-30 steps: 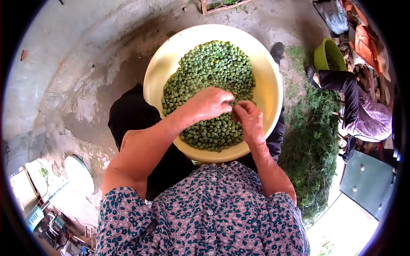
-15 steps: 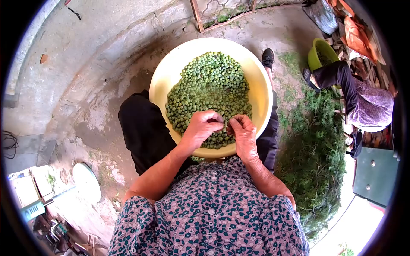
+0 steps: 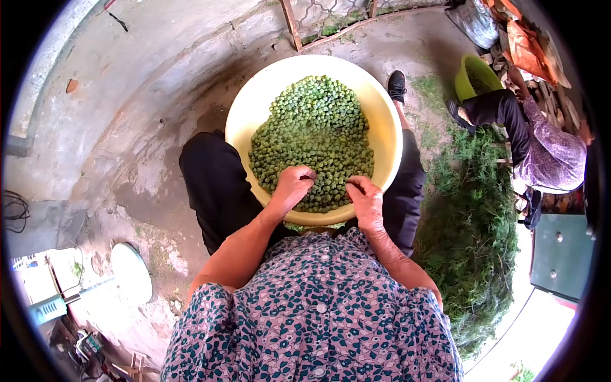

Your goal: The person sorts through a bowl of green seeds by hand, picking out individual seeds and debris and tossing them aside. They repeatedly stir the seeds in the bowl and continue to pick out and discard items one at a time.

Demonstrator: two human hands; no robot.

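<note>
One yellow basin on the lap holds countless green pods. Two hands are in them: left hand curled closed, right hand resting, its grip I cannot tell.

**Arms forward, elbows bent**

Both bare forearms reach toward the basin. The left hand sits inside its near rim, knuckles up and curled into a loose fist. The right hand lies beside it at that rim, not touching it, fingers bent.
</note>
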